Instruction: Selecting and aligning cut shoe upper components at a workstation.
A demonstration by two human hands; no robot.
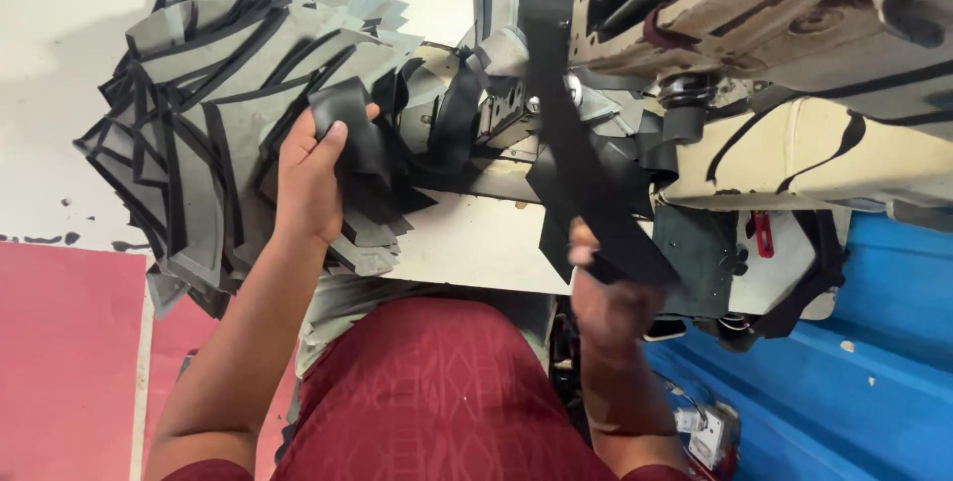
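Left hand [316, 175] pinches a limp black strip [349, 134] atop the fanned grey-and-black cut pieces [213, 134] on the tabletop [476, 243]; right hand [608, 304] clenches another black strip [596, 193] below the sewing machine [754, 24]; likely light, floppy, best held near ends.

Bare forearms; dark red patterned garment [437, 392], seemingly with short sleeves.

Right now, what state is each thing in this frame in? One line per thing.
Left hand: closed on a folded black strip, resting on the pile.
Right hand: gripping the black band, pulled taut down from the machine.
Grey pieces with black edging: fanned in a thick overlapping pile on the table.
Sewing machine: black band threaded under its head.
White table: partly covered.
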